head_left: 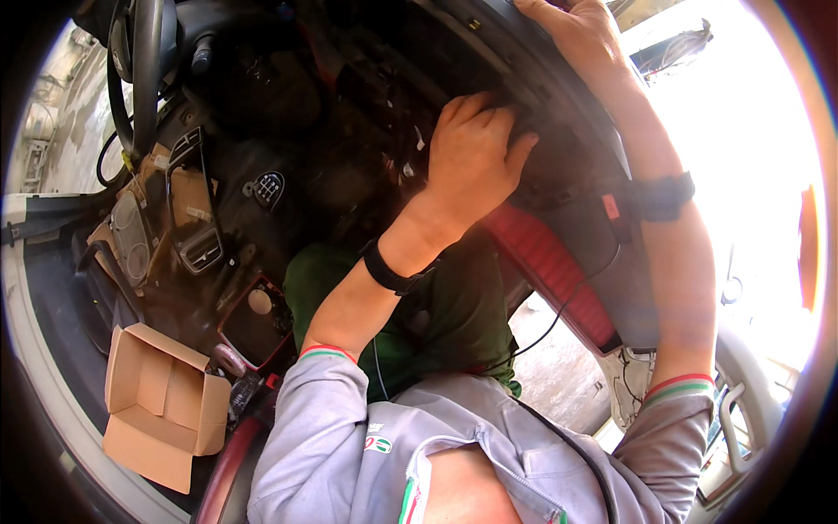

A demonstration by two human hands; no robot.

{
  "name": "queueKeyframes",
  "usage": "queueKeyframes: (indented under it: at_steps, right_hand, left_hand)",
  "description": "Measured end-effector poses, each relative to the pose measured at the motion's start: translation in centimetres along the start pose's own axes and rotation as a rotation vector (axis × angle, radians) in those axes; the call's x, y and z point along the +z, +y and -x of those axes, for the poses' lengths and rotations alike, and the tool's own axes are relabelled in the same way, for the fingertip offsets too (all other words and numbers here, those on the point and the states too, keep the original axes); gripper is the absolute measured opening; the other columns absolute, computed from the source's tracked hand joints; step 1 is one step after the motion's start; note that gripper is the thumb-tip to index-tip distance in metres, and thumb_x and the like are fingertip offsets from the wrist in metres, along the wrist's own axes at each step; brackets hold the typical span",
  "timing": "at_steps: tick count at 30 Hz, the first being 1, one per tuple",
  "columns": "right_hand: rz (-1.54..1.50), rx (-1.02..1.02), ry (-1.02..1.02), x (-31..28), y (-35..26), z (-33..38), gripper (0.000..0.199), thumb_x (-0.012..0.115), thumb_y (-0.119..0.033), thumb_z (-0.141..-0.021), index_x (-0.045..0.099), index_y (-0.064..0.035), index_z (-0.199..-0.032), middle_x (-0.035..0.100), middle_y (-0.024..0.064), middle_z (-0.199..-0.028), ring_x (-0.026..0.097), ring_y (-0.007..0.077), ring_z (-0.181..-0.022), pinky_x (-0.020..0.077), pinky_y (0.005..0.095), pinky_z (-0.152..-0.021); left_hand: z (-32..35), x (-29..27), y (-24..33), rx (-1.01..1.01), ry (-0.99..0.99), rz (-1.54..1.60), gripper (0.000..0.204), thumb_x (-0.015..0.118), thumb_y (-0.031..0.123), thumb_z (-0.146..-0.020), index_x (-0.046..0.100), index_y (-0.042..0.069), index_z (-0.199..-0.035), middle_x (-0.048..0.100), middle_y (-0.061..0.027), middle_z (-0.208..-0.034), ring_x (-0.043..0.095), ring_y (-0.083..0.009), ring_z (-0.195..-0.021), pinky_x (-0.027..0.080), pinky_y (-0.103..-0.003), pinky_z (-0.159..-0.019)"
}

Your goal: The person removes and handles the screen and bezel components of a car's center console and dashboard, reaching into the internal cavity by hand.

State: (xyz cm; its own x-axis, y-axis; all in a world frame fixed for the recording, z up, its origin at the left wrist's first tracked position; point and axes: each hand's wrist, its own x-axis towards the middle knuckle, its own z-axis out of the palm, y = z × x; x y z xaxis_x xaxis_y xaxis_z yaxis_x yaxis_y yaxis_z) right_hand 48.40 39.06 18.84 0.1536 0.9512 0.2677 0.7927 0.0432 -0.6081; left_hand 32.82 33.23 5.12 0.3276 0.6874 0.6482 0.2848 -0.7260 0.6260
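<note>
I sit inside a vehicle whose dashboard is stripped open. My left hand (476,157) reaches to the dark opening of the dashboard (393,79), its fingers curled and its thumb apart; what the fingertips hold is hidden in shadow. Further up and to the right, my right hand (585,39) grips the edge of the dark dashboard panel (515,44), thumb over the edge; the frame cuts off its other fingers. A few light-coloured connectors or wire ends (408,168) show beside my left hand. Both wrists wear black bands.
The steering wheel (148,70) is at upper left. A gear knob (269,188), a detached centre trim frame (194,201) and an open cardboard box (161,406) lie to my left. A red door panel (554,271) flanks my right side; a thin black cable (563,314) crosses near it.
</note>
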Motion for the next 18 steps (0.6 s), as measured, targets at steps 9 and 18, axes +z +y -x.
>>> queueKeyframes:
  at_steps: [9,18]
  right_hand:
    - [0.004,-0.018,0.001,-0.2,-0.8,0.4,0.031,0.070,-0.021,-0.091,0.075,0.0003,-0.113,0.077,0.0129,-0.103,0.071,0.0216,-0.098,0.0560,0.0355,-0.090]
    - [-0.012,0.016,0.018,0.0,-0.4,0.2,0.031,0.071,-0.022,-0.090,0.075,0.0003,-0.111,0.077,0.0122,-0.102,0.072,0.0209,-0.096,0.0562,0.0345,-0.088]
  left_hand:
    - [0.5,-0.9,0.1,0.004,-0.003,-0.007,0.032,0.076,0.020,-0.087,0.071,0.000,-0.111,0.073,-0.0181,-0.105,0.063,-0.0368,-0.113,0.044,-0.047,-0.102]
    - [1.4,-2.4,0.6,-0.012,0.012,-0.019,0.036,0.077,0.020,-0.086,0.069,0.000,-0.115,0.072,-0.0181,-0.110,0.062,-0.0372,-0.118,0.044,-0.048,-0.104]
